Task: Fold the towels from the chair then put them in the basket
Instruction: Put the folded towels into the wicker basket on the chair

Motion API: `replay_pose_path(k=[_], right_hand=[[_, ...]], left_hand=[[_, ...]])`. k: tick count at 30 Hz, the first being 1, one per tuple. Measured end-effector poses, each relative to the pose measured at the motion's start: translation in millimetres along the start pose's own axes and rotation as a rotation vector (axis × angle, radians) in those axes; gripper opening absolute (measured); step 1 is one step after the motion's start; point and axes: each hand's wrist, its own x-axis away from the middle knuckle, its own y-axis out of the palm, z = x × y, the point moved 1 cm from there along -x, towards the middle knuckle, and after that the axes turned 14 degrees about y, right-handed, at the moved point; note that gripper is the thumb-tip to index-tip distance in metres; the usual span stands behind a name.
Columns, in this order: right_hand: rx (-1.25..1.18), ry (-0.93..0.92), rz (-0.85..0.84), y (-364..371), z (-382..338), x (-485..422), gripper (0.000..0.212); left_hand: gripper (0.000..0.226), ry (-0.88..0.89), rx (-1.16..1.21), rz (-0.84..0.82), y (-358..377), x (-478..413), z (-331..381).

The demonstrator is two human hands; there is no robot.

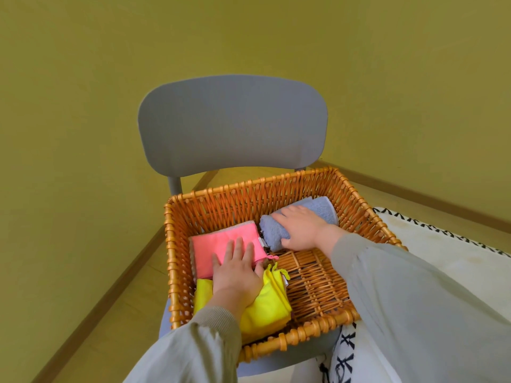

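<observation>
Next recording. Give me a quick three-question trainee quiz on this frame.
1. True or false: the basket stands on the floor.
2. Which towel does the right hand grip? A. pink B. yellow C. blue
3. Fill in: the fingers of the left hand rest flat on the ___ towel.

Key: 1. False, it sits on the chair. 2. C, the rolled blue towel. 3. The pink towel.

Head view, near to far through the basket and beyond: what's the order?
basket near rim → yellow towel → pink towel → blue rolled towel → basket far wall → chair backrest
</observation>
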Motion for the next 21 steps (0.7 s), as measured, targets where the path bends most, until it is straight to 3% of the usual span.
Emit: replay_pose_path(k=[6,12,21], right_hand=[[0.228,-0.120,0.305,-2,-8,6,0.055],[0.233,-0.083,0.014,3,-2,9,0.094],[-0.042,0.046,-0.007,4,-4,-3,0.079]], left_hand=[[0.061,-0.001,-0.004,0.003,0,-1,0],[0.060,0.003,-0.008,-0.010,0,-2,0],[0.060,0.003,-0.010,0.007,1,-1,1]])
